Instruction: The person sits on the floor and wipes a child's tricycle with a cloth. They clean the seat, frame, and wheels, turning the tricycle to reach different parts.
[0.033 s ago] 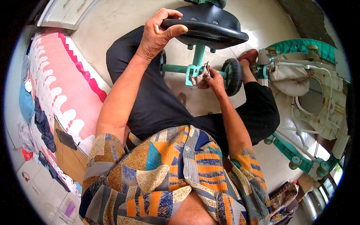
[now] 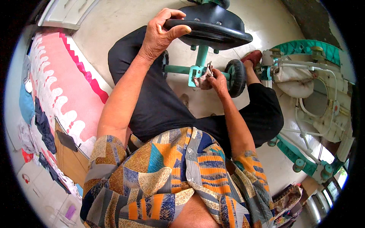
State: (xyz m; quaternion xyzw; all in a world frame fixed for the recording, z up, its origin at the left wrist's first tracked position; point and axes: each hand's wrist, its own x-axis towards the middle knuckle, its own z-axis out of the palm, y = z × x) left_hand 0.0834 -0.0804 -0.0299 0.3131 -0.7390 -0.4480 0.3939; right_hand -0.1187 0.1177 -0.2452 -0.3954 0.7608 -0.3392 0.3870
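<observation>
Between my legs stands a small wheeled ride-on with a green frame (image 2: 201, 56) and a black plastic seat (image 2: 213, 34). My left hand (image 2: 159, 32) grips the seat's left rim, its thumb along the near edge and its fingers over the far side. Lower down, my right hand (image 2: 217, 80) is closed on a crumpled, dirty pale rag (image 2: 205, 78). That rag lies against the green square bracket (image 2: 193, 76) at the middle of the axle. A black wheel (image 2: 236, 78) sits just right of my right hand, and the left wheel (image 2: 165, 62) is partly hidden by my leg.
To the right is a white-and-green frame (image 2: 304, 66) with casters and a pale cloth pouch. On the left stands a bed with a pink and white cover (image 2: 57, 76), clothes heaped along it. A white cabinet (image 2: 66, 13) is at the far left. My red shoe (image 2: 253, 57) rests beside the right wheel.
</observation>
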